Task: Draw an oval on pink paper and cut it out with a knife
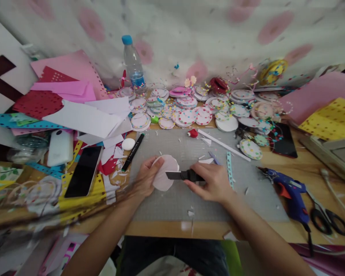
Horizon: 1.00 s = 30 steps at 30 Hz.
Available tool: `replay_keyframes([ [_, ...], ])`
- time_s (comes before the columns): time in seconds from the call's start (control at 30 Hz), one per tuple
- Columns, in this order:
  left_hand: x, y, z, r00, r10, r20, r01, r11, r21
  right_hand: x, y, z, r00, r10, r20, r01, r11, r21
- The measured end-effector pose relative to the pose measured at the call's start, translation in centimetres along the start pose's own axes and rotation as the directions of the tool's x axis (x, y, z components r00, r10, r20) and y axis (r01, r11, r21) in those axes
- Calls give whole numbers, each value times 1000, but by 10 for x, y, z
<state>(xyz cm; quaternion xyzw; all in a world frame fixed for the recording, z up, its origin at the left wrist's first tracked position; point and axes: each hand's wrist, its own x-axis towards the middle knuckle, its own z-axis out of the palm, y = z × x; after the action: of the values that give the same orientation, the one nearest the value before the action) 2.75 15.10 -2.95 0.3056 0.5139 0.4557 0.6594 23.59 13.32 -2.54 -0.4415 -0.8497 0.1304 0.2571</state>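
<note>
Near the middle of the grey cutting mat [172, 211], my left hand [147, 177] pinches a round white paper disc [163, 183] by its left edge, thumb on top. My right hand [211, 180] is closed around a black-handled craft knife [191, 175]. The knife's dark blade points left and overlaps the right part of the disc; whether it touches the paper cannot be told. White paper scraps lie on the mat around both hands.
Behind the mat stand many decorated paper discs [186, 117] and a water bottle [134, 65]. Left are a phone [84, 171], a black marker [133, 152] and coloured paper. Right lie a blue glue gun [294, 197] and scissors [327, 218].
</note>
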Motion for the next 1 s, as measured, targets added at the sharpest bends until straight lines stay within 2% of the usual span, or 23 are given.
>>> replay_keyframes([
  [0.13, 1, 0, -4, 999, -37, 4, 37, 999, -13, 1, 0, 2, 1000, 12, 12, -11, 999, -31],
  [0.3, -1, -1, -7, 996, -88, 31, 88, 996, 1, 2, 9, -3, 993, 93, -72, -97, 994, -55],
  [0.37, -1, -2, -7, 996, -89, 28, 89, 996, 1, 1, 10, -4, 997, 50, -54, -52, 998, -32],
  [0.47, 2, -2, -9, 998, -69, 8, 69, 998, -8, 1, 7, -3, 999, -26, 40, 27, 1000, -14],
  [0.63, 3, 0, -11, 999, -53, -2, 53, 999, -1, 1, 3, -1, 998, -16, 52, 18, 999, -31],
  [0.7, 0, 1, -11, 998, -60, 20, 60, 998, 15, 2, 5, -1, 999, 15, 28, -14, 1000, -26],
  [0.87, -6, 3, -10, 989, -114, 98, 107, 992, 73, 4, 15, -4, 977, 196, -83, -200, 979, -45],
  [0.93, -6, 4, -11, 992, -101, 76, 96, 993, 69, 4, 15, -5, 990, 135, -51, -136, 991, -9],
  [1.0, -4, 5, -11, 995, -87, 49, 84, 994, 64, 3, 14, -5, 1000, 16, 20, -17, 999, 51],
])
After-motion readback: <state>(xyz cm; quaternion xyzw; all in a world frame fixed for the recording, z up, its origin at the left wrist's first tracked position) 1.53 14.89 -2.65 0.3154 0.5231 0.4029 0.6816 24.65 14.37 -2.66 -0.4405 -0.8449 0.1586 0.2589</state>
